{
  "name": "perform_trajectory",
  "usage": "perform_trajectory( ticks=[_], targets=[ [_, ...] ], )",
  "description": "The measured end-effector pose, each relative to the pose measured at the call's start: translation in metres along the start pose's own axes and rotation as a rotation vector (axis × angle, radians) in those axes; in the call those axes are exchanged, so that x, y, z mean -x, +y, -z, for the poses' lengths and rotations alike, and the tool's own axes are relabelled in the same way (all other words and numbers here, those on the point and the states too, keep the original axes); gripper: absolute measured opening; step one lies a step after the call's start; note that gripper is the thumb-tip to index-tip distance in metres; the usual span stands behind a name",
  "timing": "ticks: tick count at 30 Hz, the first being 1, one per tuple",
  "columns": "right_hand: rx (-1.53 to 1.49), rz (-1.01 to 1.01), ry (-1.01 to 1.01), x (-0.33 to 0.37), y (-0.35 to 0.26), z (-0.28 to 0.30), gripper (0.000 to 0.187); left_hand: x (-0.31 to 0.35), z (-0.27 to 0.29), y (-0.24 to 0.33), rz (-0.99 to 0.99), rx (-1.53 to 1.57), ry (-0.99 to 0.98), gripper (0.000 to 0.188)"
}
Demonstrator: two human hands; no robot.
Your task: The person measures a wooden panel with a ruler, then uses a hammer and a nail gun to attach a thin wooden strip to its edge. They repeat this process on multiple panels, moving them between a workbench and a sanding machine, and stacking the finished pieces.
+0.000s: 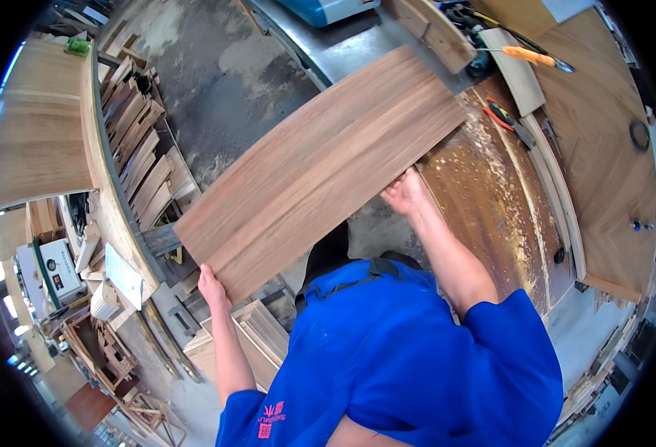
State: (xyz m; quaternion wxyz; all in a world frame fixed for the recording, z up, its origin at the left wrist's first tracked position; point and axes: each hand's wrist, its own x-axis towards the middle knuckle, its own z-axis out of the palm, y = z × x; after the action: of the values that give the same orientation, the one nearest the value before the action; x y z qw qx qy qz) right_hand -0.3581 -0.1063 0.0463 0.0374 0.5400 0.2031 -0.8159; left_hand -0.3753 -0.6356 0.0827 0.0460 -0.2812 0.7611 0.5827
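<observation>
Board (320, 167): a long brown wooden rectangle, face up with the grain running lengthwise, held in front of the person and slanting from the near left to the far right.
Left hand (214, 288): gripping the board at its near left corner.
Right hand (406, 194): palm turned up at the near long edge of the board, touching it; part of the hand is hidden, so I cannot tell whether it is closed.
Far end: overlaps the brown worktop (484, 208) and a grey metal worktop (343, 54) in view; whether it rests on either I cannot tell.
Brown worktop: at the person's right, its surface stained and scuffed.
Pliers (501, 115): red and black handles, just beyond the brown worktop's stained part.
Screwdriver (529, 55): orange handle, farther off than the pliers.
Panel (615, 156): large, with angled grain, at the far right.
Stack (265, 328): pale boards, low and near the left forearm.
Offcuts (138, 138): piled at the left, beside the floor (231, 82).
Clothing: blue top (395, 350).
</observation>
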Motion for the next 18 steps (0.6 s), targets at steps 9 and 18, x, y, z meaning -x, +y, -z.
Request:
perform_trajectory(
  ticks=[9, 18],
  targets=[
    [2.038, 1.066, 0.251, -0.013, -0.106, -0.038, 0.077, -0.138, -0.059, 0.033, 0.263, -0.003, -0.150, 0.052],
    [2.211, 1.037, 0.210, -0.049, -0.140, -0.075, 0.073, -0.178, -0.094, 0.038, 0.424, -0.120, -0.059, 0.056]
  ],
)
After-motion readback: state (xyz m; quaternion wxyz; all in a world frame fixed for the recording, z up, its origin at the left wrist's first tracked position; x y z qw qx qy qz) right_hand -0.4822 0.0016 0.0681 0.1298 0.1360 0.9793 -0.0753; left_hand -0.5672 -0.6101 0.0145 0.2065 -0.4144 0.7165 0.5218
